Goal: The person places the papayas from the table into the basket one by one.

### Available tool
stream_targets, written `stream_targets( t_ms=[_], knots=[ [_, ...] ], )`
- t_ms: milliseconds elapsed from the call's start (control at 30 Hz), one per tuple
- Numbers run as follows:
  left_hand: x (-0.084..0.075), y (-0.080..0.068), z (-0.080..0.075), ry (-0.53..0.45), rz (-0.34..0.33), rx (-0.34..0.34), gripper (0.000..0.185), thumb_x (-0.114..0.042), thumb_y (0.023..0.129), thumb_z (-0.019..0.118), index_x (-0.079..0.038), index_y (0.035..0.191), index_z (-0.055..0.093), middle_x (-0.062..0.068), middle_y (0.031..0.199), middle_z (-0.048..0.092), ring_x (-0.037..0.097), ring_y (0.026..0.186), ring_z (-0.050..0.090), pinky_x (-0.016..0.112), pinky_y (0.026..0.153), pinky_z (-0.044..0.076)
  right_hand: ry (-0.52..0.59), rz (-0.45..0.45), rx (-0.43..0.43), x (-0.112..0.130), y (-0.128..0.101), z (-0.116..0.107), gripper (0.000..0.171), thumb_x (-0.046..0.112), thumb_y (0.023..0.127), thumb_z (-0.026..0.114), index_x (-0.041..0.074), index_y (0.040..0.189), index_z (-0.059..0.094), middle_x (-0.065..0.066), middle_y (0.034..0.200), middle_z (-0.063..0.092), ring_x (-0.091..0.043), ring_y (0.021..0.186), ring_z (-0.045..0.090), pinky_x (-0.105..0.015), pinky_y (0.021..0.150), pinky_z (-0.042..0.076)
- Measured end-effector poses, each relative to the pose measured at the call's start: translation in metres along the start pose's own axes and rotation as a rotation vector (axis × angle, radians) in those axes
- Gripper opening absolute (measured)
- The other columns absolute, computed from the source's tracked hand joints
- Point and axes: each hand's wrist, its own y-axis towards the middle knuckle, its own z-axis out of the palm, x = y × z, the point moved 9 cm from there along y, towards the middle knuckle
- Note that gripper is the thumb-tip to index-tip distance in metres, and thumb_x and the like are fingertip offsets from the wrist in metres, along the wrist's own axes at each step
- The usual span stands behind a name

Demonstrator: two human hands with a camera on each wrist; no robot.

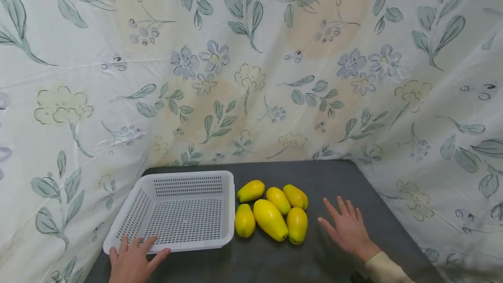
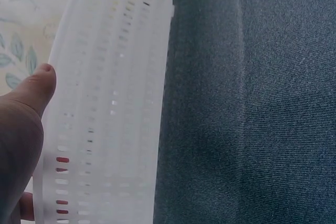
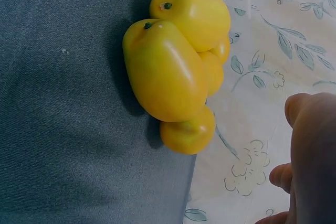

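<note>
A white plastic basket (image 1: 184, 248) with slotted walls stands at the left of the dark table, nothing inside it. My left hand (image 1: 135, 259) rests at its near left corner, fingers spread over the rim. In the left wrist view, the thumb (image 2: 42, 85) lies by the rim of the basket (image 2: 110, 103), and bits of finger show through the slots. Several yellow papaya-like fruits (image 1: 270, 219) lie grouped right of the basket. To their right, my right hand (image 1: 347, 230) hovers with spread fingers, holding nothing. Small green stem ends show on the fruits (image 3: 165, 72) in the right wrist view.
The dark cloth-covered table (image 1: 314, 171) narrows toward the back. A pale curtain (image 1: 251, 99) with leaf and flower prints hangs behind it and along both sides. The nearest fruits lie close to the basket's right wall.
</note>
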Motion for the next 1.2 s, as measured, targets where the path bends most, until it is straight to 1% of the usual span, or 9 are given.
stream_targets(
  t_ms=[200,533,867,1000,1067,1200],
  knots=[
    [0.002,-0.001,-0.001,-0.018,-0.005,0.007,0.094,-0.086,0.078,0.055,-0.003,0.119,0.07,0.037,0.122,0.06,0.07,0.128,0.035,0.082,0.103,0.019,-0.001,0.01,0.005,-0.001,-0.002,0.002,0.067,0.054,0.102,0.053,0.008,0.151,0.049,-0.041,0.154,0.034,-0.067,0.139,0.032,-0.081,0.107,0.025],
    [0.004,0.0,0.002,-0.012,-0.013,0.025,0.095,-0.087,0.078,0.054,-0.002,0.119,0.07,0.037,0.121,0.06,0.069,0.127,0.037,0.083,0.104,0.019,-0.006,0.022,0.02,-0.002,-0.002,0.004,0.068,0.056,0.102,0.051,0.008,0.151,0.048,-0.04,0.155,0.033,-0.066,0.14,0.031,-0.081,0.109,0.024],
    [0.003,0.002,0.001,-0.003,-0.005,0.013,0.099,-0.091,0.076,0.051,-0.005,0.12,0.07,0.035,0.118,0.061,0.065,0.122,0.042,0.082,0.103,0.02,0.006,0.032,0.009,-0.003,0.004,0.001,0.068,0.054,0.102,0.052,0.007,0.152,0.047,-0.041,0.156,0.032,-0.067,0.141,0.028,-0.081,0.109,0.021],
    [0.001,0.0,-0.001,-0.009,0.004,0.0,0.097,-0.09,0.076,0.052,-0.005,0.119,0.07,0.034,0.116,0.061,0.062,0.119,0.044,0.082,0.102,0.021,0.053,0.038,0.022,0.001,0.009,0.003,0.07,0.053,0.103,0.052,0.006,0.154,0.043,-0.042,0.158,0.026,-0.067,0.143,0.024,-0.081,0.111,0.019],
    [0.001,0.0,-0.001,-0.013,0.005,-0.003,0.097,-0.089,0.077,0.052,-0.005,0.119,0.07,0.034,0.117,0.061,0.062,0.119,0.044,0.083,0.102,0.02,0.091,0.047,0.046,0.003,0.013,0.007,0.071,0.052,0.103,0.052,0.005,0.155,0.04,-0.042,0.159,0.022,-0.067,0.143,0.023,-0.081,0.111,0.019],
    [0.0,0.0,-0.002,-0.015,0.004,-0.011,0.093,-0.087,0.078,0.054,-0.005,0.119,0.07,0.034,0.117,0.061,0.062,0.119,0.044,0.083,0.103,0.019,0.208,0.073,0.106,0.01,0.021,0.024,0.075,0.052,0.104,0.05,0.004,0.159,0.031,-0.043,0.16,0.017,-0.066,0.144,0.024,-0.08,0.109,0.025]
  ],
)
